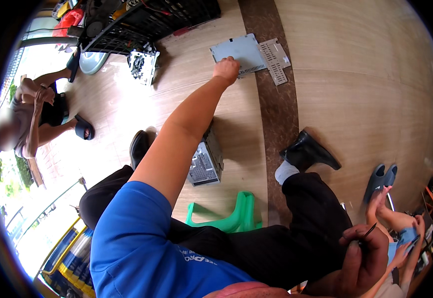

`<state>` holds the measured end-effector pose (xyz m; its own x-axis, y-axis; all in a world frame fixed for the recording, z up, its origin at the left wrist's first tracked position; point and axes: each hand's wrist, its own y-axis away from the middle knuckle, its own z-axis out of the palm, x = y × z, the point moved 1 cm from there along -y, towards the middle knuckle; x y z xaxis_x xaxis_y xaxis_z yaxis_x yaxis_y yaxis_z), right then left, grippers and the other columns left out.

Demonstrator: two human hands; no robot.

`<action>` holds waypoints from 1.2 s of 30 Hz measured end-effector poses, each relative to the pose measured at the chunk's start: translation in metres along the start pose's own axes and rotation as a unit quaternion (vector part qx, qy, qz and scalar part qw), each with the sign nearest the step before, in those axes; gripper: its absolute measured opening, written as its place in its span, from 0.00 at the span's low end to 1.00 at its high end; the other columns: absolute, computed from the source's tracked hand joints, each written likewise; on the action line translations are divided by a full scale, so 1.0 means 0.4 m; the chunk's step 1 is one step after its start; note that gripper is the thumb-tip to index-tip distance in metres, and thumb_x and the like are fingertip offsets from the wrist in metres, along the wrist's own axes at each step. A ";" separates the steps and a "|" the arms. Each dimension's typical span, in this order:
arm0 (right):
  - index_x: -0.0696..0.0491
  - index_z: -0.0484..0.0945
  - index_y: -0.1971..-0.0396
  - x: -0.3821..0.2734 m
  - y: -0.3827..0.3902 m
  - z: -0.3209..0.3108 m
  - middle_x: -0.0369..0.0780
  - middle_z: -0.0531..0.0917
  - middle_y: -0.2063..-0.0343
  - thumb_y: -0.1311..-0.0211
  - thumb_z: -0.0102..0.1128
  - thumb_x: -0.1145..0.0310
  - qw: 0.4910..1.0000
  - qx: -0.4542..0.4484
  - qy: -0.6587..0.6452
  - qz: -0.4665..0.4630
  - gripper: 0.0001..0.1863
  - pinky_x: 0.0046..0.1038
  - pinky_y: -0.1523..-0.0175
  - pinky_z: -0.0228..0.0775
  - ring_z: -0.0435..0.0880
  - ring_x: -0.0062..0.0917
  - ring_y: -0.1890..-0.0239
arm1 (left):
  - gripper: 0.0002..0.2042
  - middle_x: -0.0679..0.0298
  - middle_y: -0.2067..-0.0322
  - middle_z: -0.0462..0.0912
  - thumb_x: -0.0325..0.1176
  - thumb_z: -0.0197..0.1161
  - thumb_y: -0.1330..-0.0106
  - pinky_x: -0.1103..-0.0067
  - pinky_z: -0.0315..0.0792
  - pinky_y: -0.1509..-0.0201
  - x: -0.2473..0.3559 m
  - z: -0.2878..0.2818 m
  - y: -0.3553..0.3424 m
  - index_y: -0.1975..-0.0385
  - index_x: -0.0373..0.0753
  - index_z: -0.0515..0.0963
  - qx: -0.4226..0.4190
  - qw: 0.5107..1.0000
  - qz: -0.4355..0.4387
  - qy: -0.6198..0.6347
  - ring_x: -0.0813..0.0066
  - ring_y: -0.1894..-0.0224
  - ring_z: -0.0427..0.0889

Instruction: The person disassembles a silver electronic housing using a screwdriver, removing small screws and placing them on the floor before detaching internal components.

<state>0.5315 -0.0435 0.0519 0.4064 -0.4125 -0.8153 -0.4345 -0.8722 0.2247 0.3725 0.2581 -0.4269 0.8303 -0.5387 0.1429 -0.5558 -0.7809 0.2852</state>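
Observation:
My left arm reaches far forward across the floor. My left hand is closed at the near left edge of a flat grey metal panel, fingers curled down onto it. A perforated metal plate lies against the panel's right side. Near my right thigh, my right hand is raised with fingers and thumb pinched together. From it sticks the dark pointed end of a thin tool; the rest is hidden in the hand. Between my feet stands a metal computer case, partly covered by my left forearm.
A green plastic stool is close in front of me. Beyond the case sits a metal bracket with parts, beside a black plastic crate. One person sits at the left, another at the lower right near grey slippers.

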 end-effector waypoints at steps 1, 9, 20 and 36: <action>0.69 0.72 0.56 -0.001 0.001 -0.001 0.50 0.81 0.64 0.37 0.51 0.83 1.000 -0.004 0.004 -0.004 0.11 0.22 0.57 0.72 0.79 0.25 0.67 | 0.09 0.55 0.57 0.79 0.29 0.54 0.40 0.68 0.76 0.52 0.013 -0.002 0.000 0.64 0.40 0.81 -0.010 1.000 -0.003 -0.003 0.58 0.53 0.80; 0.69 0.73 0.56 -0.015 0.008 0.005 0.50 0.81 0.64 0.37 0.53 0.82 0.999 0.001 0.036 -0.026 0.11 0.23 0.57 0.72 0.79 0.26 0.67 | 0.08 0.54 0.59 0.80 0.29 0.55 0.41 0.68 0.77 0.53 0.005 -0.030 -0.006 0.67 0.37 0.81 0.013 1.000 0.009 -0.018 0.59 0.54 0.80; 0.59 0.76 0.66 -0.007 0.054 0.055 0.46 0.78 0.72 0.45 0.56 0.80 0.988 0.012 0.069 -0.139 0.06 0.31 0.63 0.71 0.80 0.40 0.68 | 0.04 0.53 0.69 0.79 0.29 0.62 0.42 0.66 0.73 0.63 0.113 -0.508 0.340 0.74 0.36 0.78 0.312 0.894 0.086 0.310 0.54 0.67 0.78; 0.55 0.83 0.75 0.022 0.139 0.415 0.49 0.83 0.74 0.50 0.57 0.63 0.924 -0.127 0.064 -0.356 0.11 0.42 0.59 0.74 0.83 0.44 0.66 | 0.10 0.58 0.61 0.81 0.32 0.53 0.30 0.77 0.76 0.52 0.205 -0.525 1.025 0.56 0.31 0.74 -0.005 0.526 0.029 0.850 0.71 0.59 0.82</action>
<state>0.3776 -0.0517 -0.0312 0.6162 0.2758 -0.7377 0.1751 -0.9612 -0.2131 0.2215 -0.0397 -0.0991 -0.3449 0.5066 0.7902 -0.5894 -0.7721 0.2377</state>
